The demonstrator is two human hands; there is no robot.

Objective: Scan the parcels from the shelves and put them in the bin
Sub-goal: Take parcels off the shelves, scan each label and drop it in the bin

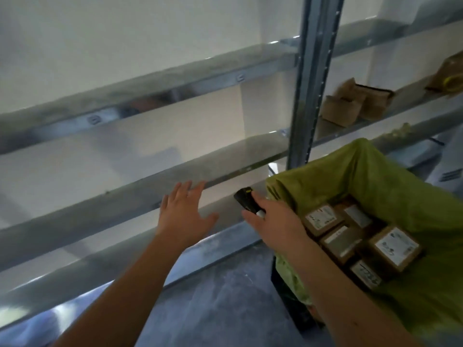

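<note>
Five boxes (pixel 355 236) lie in the green-lined bin (pixel 375 176), labels up. Right hand (pixel 273 221) grips a scanner (pixel 246 200) beside the bin rim. Left hand (pixel 184 209), fingers spread wide, holds nothing near a shelf (pixel 140 191). More boxes (pixel 350 103) sit on the right shelf (pixel 413 106).

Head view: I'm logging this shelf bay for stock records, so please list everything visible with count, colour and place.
Shelving: grey metal, several levels, left and centre.
Upright post: one, grey, centre.
Bin: one, green-lined, lower right.
Parcels in bin: at least five, brown with white labels.
Parcels on shelf: about three, brown, blurred, right bay.
Bag: one, brownish with yellow, far right, blurred.
Scanner: one, black, in right hand.
Left hand: open, near shelf edge.
Right hand: holds scanner.
</note>
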